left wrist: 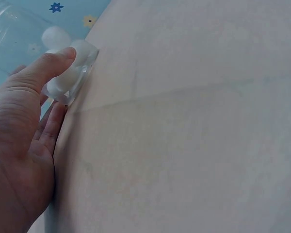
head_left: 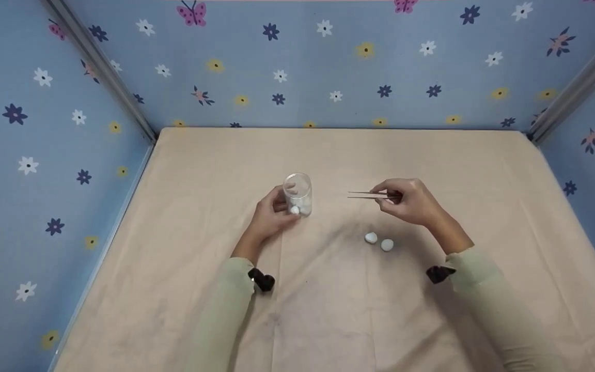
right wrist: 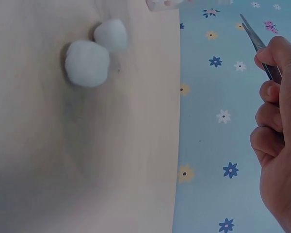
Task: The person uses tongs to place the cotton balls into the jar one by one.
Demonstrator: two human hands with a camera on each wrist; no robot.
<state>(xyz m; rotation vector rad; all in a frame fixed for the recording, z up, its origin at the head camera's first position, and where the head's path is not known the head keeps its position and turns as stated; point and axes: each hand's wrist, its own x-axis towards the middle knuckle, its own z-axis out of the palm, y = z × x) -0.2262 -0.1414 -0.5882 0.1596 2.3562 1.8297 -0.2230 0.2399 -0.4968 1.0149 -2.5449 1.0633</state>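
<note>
1. One hand, your left hand (head_left: 271, 214), has its fingers curled round a clear jar (head_left: 306, 188), with the thumb laid along its side.

2. The jar's round mouth faces up and its base is at or just above the cloth (head_left: 323, 330) on the counter; you can't tell whether it touches. Its wall is smooth and see-through, glass or plastic, and white balls (left wrist: 65, 80) are heaped in the bottom.

3. To the right of the jar, with a gap between, are the tips of slim metal tweezers (head_left: 370, 197). Their long axis runs roughly left to right, pointing at the jar. The two prongs stand apart with nothing between them.

4. Two loose balls, the left ball (head_left: 371, 237) and the right ball (head_left: 387, 245), lie just beside each other on the cloth, on your side of the tweezers. This looks like the relation to mind: the tips point past the balls, not at them, and your right hand is the nearer one. Both are white, matt and roundish, soft-looking like cotton; the cloth is beige and lightly creased.

5. Your right hand (head_left: 410, 202), farthest right, pinches the tweezers between thumb and fingers above the counter.
</note>
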